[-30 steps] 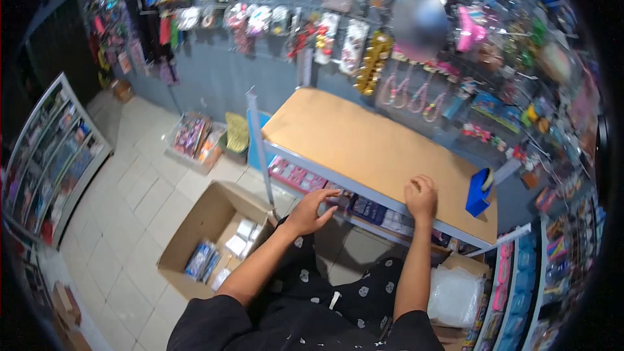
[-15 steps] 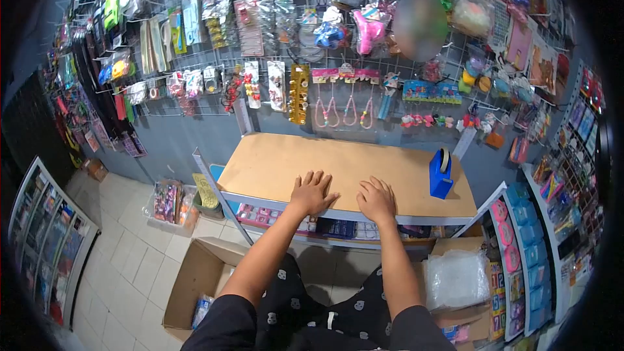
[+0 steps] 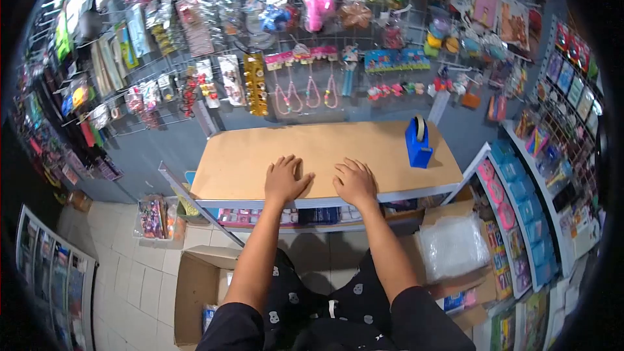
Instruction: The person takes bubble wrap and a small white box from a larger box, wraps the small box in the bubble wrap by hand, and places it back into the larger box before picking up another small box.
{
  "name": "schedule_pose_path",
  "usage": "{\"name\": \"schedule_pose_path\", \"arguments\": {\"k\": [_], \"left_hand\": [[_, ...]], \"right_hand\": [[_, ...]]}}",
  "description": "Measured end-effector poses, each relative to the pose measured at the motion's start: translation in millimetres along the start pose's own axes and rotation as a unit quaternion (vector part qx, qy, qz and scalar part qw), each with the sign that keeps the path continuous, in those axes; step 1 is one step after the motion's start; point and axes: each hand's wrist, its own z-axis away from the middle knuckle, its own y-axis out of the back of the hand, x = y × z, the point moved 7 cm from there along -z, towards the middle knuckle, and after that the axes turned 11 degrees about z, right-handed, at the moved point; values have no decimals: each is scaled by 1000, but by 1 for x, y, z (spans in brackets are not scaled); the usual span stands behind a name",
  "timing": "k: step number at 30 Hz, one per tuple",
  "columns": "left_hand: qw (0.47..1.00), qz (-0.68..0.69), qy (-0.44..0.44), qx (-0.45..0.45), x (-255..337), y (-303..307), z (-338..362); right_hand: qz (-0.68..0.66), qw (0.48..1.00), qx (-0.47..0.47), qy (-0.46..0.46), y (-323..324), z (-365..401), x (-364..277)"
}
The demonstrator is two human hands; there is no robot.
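Note:
My left hand (image 3: 285, 181) lies palm down on the tan wooden tabletop (image 3: 260, 145), its fingers spread and pointing away from me. To its right, my right hand (image 3: 355, 182) rests on the same top near the front edge, fingers stretched out. Neither hand holds anything. A blue tape dispenser (image 3: 419, 144) with a roll of tape stands toward the right end of the top, beyond my right hand and apart from it.
Below the top, a shelf (image 3: 260, 216) holds small packaged goods. An open cardboard box (image 3: 198, 299) stands at lower left; a box with clear plastic packs (image 3: 453, 247) is at right. Hanging wares cover the wall rack (image 3: 286, 42). A plastic bin (image 3: 158, 221) sits on the tiled floor.
The camera view has turned to the right, so the table and wall appear shifted left. Both hands stay on the tabletop; my left thumb looks spread wider.

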Motion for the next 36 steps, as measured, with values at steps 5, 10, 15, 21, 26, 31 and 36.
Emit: {"name": "schedule_pose_path", "arguments": {"k": [5,10,15,21,26,31,36], "left_hand": [[998,52,-18,20,-6,-2,-6],[996,57,-57,47,-3,0,-6],[996,57,-51,43,0,0,-6],[998,39,-44,35,0,-1,-5],[997,63,-37,28,-3,-2,-7],[998,47,-36,34,3,1,-3],[997,39,-45,39,2,0,-5]], "right_hand": [[-12,999,50,3,-5,1,6],[-51,992,114,-18,2,14,7],[-86,984,152,-26,19,56,2],[-97,983,156,0,22,73,1],[-138,974,165,66,29,105,17],[-140,971,146,-125,-20,189,117],[36,901,151,-406,-30,294,249]]}}
